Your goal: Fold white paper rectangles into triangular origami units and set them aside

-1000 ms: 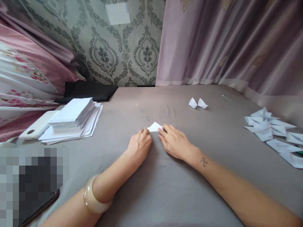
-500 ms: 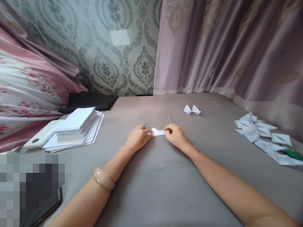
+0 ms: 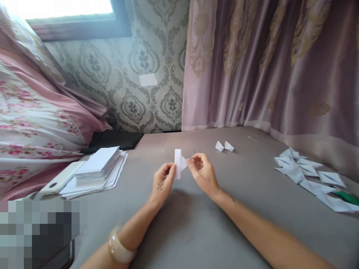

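Note:
A small folded white paper (image 3: pixel 177 164) is held up above the grey cloth surface, with a straight upright band on its left and a pointed flap on its right. My left hand (image 3: pixel 163 183) pinches the band's left edge between thumb and fingers. At the tip of the flap, the thumb and forefinger of my right hand (image 3: pixel 204 173) are closed on the paper; the other fingers curl loosely. A pale bangle (image 3: pixel 119 246) sits round my left wrist.
On the left lie a stack of white paper (image 3: pixel 98 166), a white board (image 3: pixel 63 178) with a hole and a black cloth (image 3: pixel 114 141). Two folded paper pieces (image 3: pixel 224 146) stand at the back. Several folded papers (image 3: pixel 303 172) and a green object (image 3: pixel 347 197) lie at the right.
The folded paper has been lifted off the surface and turned from lying flat to upright, with both hands raised along with it. The view has tilted up, showing a window.

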`<state>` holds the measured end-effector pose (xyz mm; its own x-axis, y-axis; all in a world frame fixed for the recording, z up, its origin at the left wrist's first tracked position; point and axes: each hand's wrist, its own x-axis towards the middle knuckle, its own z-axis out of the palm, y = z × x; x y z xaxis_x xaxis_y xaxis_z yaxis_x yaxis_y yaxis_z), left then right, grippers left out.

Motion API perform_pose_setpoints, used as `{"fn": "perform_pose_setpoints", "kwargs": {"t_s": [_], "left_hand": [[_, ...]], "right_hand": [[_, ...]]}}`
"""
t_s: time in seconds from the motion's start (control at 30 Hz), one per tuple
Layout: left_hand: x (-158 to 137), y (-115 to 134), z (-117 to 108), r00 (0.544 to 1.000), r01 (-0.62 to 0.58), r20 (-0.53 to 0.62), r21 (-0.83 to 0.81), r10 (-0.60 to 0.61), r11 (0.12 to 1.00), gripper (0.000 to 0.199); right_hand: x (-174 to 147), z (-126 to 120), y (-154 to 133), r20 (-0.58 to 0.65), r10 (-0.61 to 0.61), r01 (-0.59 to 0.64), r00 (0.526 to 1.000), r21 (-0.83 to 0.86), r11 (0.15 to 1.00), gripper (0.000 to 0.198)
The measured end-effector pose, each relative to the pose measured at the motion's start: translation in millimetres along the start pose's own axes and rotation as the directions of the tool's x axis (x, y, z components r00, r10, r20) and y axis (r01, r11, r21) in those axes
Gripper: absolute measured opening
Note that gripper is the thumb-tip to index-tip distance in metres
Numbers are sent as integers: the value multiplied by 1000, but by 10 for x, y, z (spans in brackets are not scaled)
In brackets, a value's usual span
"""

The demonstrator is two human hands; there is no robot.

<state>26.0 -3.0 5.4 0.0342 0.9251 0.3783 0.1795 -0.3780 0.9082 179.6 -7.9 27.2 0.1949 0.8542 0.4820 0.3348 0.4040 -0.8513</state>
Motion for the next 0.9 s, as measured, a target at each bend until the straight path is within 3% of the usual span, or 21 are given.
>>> {"fn": "perform_pose_setpoints", "kwargs": {"t_s": [0.4, 0.53, 0.7, 0.9], "left_hand": [[-89, 165, 41, 980, -192, -33, 104, 197, 976, 20], [-75, 166, 50, 996, -85, -44, -100, 81, 991, 19], [-37, 177, 52, 993, 76, -51, -453, -110, 888, 24], [-49, 204, 67, 975, 175, -1, -617, -223, 767, 21]], "right_hand": [[-56, -1, -238, 54, -270, 275, 961, -121, 954, 4], [-51, 9, -221, 90, -302, 310, 949, -107, 945, 2], [-86, 48, -164, 152, -318, 334, 936, -90, 938, 5], [-112, 63, -112, 234, -494, 534, 837, -161, 830, 28]]}}
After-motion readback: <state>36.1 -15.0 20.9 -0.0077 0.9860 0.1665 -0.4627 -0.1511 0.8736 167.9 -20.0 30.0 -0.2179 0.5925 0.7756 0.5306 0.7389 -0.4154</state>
